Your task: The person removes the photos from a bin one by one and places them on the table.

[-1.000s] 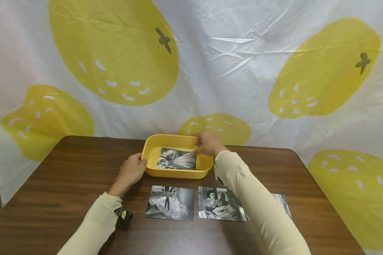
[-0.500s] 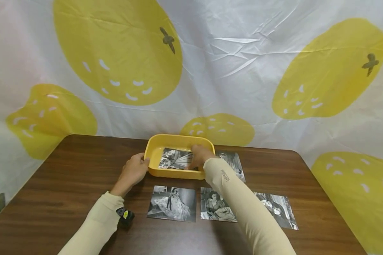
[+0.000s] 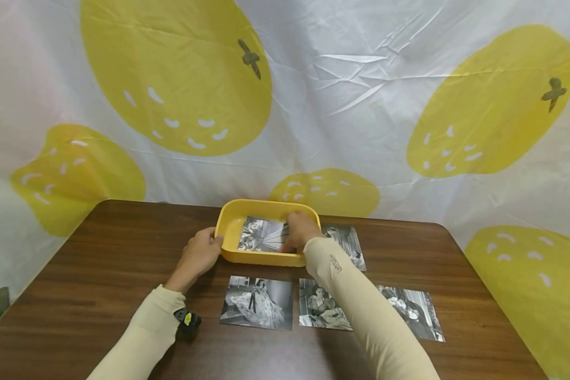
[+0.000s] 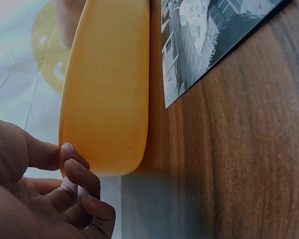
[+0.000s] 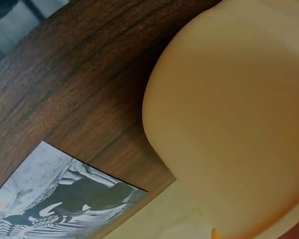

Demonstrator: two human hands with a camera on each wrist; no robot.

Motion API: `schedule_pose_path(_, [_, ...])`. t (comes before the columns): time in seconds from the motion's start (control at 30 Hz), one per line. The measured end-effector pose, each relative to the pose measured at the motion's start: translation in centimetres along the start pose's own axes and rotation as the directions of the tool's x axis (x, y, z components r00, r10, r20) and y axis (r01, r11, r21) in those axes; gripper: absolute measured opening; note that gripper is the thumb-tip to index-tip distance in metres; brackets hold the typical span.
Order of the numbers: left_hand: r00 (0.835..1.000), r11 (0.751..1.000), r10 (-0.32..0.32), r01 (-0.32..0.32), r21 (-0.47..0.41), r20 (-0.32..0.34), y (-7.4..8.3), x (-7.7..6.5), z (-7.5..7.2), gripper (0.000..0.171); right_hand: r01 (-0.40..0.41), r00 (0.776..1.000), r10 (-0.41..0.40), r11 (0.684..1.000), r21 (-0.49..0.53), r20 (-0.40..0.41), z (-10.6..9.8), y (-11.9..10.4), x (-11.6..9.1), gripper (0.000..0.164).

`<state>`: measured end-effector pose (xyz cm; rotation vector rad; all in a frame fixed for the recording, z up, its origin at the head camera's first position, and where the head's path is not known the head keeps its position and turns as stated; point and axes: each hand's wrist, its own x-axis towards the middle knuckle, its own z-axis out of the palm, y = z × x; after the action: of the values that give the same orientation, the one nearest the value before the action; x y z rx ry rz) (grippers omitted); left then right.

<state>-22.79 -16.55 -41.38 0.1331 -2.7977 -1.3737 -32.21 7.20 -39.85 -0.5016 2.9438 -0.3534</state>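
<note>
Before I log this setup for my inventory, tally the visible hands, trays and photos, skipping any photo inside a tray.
Tray: 1
Hands: 2
Photos: 4
Total: 7

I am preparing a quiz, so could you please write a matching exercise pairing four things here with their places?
1. Left hand
2. Right hand
3. Yellow tray
4. Gown photo

A. Inside the tray
B. Lying flat in front of the tray
C. Pinching the tray's left end
D. Near the table's far edge

Pairs: 1-C; 2-A; 3-D; 4-B
</note>
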Motion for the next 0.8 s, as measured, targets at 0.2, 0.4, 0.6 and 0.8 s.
schedule_pose_path(0.2, [1.0,1.0,-0.004,0.004,-0.006,-0.001,0.1,-0.1,0.0,0.04,0.028,0.996,-0.027,1.0,0.002,-0.08,-0.2,0.1,0.0,0.047])
schedule_pose_path(0.4, [1.0,1.0,0.001,-0.001,-0.015,0.002,0.1,-0.1,-0.1,0.041,0.049,0.989,-0.047,0.999,0.012,-0.141,-0.6,0.5,0.4,0.027])
schedule_pose_path(0.6, [1.0,1.0,-0.001,0.001,0.009,-0.001,0.0,0.1,0.1,0.041,0.044,0.993,-0.024,0.985,0.169,-0.119,-1.5,0.9,0.1,0.027])
schedule_pose_path(0.8, [1.0,1.0,-0.005,0.005,0.014,-0.002,0.1,0.3,0.0,0.042,0.07,0.991,-0.03,0.948,0.311,-0.131,-2.6,1.4,-0.4,0.023])
